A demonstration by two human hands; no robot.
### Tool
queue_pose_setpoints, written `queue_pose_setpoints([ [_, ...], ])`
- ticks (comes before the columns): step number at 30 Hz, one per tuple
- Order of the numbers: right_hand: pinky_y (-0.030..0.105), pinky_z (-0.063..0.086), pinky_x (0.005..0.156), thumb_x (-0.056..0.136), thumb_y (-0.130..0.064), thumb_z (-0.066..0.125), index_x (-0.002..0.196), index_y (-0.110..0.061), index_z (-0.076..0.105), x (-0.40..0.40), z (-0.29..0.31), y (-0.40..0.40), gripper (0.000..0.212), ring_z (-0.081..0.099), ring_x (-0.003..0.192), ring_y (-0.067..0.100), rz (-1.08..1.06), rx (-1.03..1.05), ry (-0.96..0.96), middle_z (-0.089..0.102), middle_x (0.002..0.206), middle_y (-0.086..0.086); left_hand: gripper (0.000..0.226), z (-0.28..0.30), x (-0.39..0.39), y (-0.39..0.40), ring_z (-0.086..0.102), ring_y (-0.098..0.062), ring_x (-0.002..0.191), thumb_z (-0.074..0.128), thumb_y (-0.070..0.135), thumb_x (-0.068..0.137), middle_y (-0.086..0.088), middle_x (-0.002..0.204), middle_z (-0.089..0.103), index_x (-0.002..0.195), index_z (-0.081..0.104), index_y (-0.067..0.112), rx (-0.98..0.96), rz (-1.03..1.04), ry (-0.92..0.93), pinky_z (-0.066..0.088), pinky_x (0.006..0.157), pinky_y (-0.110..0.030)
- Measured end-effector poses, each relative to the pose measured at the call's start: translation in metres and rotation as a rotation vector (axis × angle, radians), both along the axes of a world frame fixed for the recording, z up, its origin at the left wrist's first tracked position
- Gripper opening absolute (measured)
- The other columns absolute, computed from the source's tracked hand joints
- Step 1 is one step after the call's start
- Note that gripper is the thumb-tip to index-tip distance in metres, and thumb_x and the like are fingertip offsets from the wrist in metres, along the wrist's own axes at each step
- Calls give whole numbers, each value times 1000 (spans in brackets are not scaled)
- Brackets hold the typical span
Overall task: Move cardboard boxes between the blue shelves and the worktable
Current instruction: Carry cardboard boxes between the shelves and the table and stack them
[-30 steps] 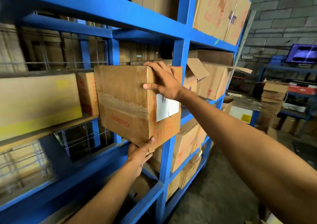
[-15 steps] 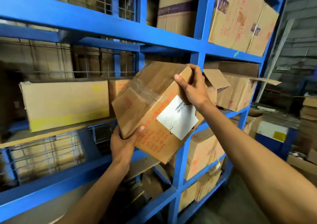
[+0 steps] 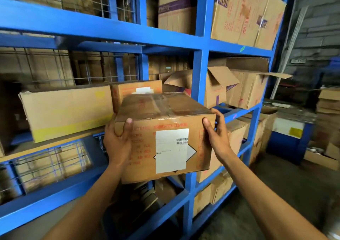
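From the head view, one taped cardboard box point(image 3: 165, 135) with a white label was clear of the blue shelves point(image 3: 199, 92), held level in front of them. The left hand point(image 3: 117, 144) clasped its left edge and the right hand point(image 3: 217, 135) its right edge. I judged the carry to a worktable still lay ahead. Two boxes sat on the shelf directly behind it, two opened ones in the next bay.

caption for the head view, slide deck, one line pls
Both hands, left hand and right hand, hold a taped cardboard box with a white label in front of the blue shelves.
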State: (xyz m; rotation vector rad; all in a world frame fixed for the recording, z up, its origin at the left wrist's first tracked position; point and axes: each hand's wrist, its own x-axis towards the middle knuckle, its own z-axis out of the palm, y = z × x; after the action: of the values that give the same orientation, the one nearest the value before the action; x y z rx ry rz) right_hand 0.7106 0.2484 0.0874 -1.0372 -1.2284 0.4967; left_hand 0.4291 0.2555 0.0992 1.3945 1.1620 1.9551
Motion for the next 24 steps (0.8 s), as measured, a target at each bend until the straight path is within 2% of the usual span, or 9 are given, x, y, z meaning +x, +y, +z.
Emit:
queue_pose_setpoints([
  [2,25,41,103,86,-65,60,140,-40,44,-5,-6,-4,61,53,125,5,26,-56,32,57,133,-10,57,-4,1,-6,57,7,101,60,55,87,16,113,61,132,54,22,-7,6,-15,49,97,-35],
  [7,20,45,94,92,-57,50,130,-29,58,-2,0,-25,48,63,107,-5,50,-84,89,68,118,-16,83,2,11,-21,56,5,105,57,68,77,12,122,60,144,46,21,28,11,1,44,89,-18],
  [9,18,48,93,94,-53,48,131,-23,58,6,0,-37,49,64,106,-2,8,-25,81,69,118,-10,82,9,18,-32,57,-3,108,55,70,77,11,121,60,143,48,23,53,45,15,45,91,-23],
  [12,11,47,90,100,-45,42,133,-16,52,24,-5,-59,45,62,108,-3,-86,40,60,66,121,-4,63,19,32,-53,59,-7,106,56,64,85,10,115,63,135,56,26,81,94,61,48,92,-30],
  [13,16,46,95,100,-50,43,136,-17,50,32,-8,-67,50,61,112,0,-105,53,57,64,125,-2,61,21,39,-59,60,-8,105,55,64,85,9,115,65,134,58,27,86,88,76,49,91,-31],
  [16,45,39,113,85,-79,46,146,-29,38,62,-14,-95,80,51,132,16,-140,2,80,54,143,2,80,23,60,-74,67,-17,98,46,78,80,-2,106,72,124,64,14,80,48,107,56,86,-41],
  [19,50,43,109,90,-72,45,135,-31,47,88,-15,-136,60,58,125,19,-194,42,73,61,131,1,81,21,91,-85,67,-19,100,47,78,80,-4,105,72,121,64,11,89,-38,92,55,89,-46],
  [22,36,46,103,98,-57,43,132,-20,53,110,-21,-178,51,60,119,11,-310,88,79,65,123,-3,70,15,129,-95,66,-12,98,47,70,85,5,97,70,128,62,16,81,-111,110,54,92,-39],
  [24,22,47,96,99,-51,42,132,-16,55,128,-28,-207,50,61,114,4,-384,82,77,67,121,-7,64,5,159,-101,68,-13,92,46,70,84,9,89,69,120,65,21,63,-202,114,55,88,-42],
])
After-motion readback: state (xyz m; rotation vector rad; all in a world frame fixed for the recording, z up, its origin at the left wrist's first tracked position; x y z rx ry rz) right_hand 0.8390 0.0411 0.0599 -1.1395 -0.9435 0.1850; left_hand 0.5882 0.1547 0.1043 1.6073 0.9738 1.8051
